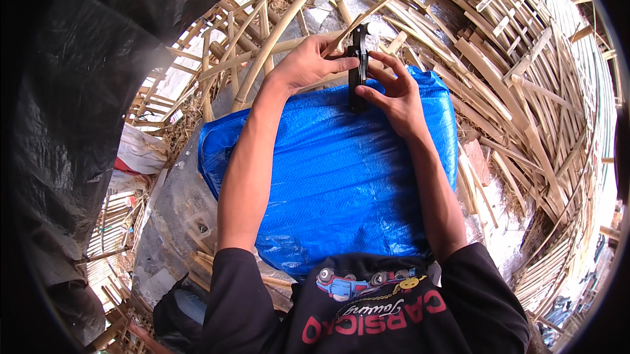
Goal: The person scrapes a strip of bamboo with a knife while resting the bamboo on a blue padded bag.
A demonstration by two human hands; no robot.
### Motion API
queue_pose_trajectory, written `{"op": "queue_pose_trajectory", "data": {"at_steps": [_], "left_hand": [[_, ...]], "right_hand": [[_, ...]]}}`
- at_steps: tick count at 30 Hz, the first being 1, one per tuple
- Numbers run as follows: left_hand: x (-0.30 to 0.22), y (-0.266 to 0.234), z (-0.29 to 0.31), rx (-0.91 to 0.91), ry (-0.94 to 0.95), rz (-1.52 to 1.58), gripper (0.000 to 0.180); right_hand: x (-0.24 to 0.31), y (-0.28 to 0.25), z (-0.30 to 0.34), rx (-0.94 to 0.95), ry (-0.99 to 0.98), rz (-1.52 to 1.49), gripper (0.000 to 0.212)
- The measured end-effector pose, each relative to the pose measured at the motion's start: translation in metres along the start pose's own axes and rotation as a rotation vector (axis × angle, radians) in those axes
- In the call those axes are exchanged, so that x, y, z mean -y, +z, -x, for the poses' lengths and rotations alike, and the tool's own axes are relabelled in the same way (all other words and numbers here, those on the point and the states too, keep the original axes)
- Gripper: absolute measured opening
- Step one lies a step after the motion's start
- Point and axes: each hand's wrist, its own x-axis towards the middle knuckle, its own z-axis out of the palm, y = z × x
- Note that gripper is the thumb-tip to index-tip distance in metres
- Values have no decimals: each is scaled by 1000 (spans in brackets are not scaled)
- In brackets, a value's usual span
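- Black device [358,72]: long, narrow, upright in the view, between both hands; lower end over the far edge of the blue bundle, upper end beyond it.
- Left hand [307,64]: at the device's left side, thumb laid across its middle, closed on it; fingertips behind, hidden.
- Right hand [398,95]: at the right side, fingers bent, thumb lower down by the device, index higher. Cannot tell whether it grips or only steadies.
- Blue bundle [328,177]: shiny wrapping, creased, in front of the person, under both forearms.
- Bamboo strips [505,78]: loose heap, beyond the bundle and to the right.
- Bamboo frame [252,45]: crossed poles, beyond the left hand.
- Black sheet [79,98]: hangs along the left side.
- Pale sack [143,150]: between sheet and bundle.
- Shirt [367,314]: dark, printed, at the lower edge.
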Motion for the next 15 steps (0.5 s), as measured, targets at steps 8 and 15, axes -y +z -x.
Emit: {"op": "queue_pose_trajectory", "data": {"at_steps": [8,15], "left_hand": [[-3,-5,0,51,-9,-56,33],[4,-6,-2,59,-14,5,36]], "right_hand": [[-5,6,1,-54,-31,23,63],[-4,9,2,-87,-40,44,67]]}}
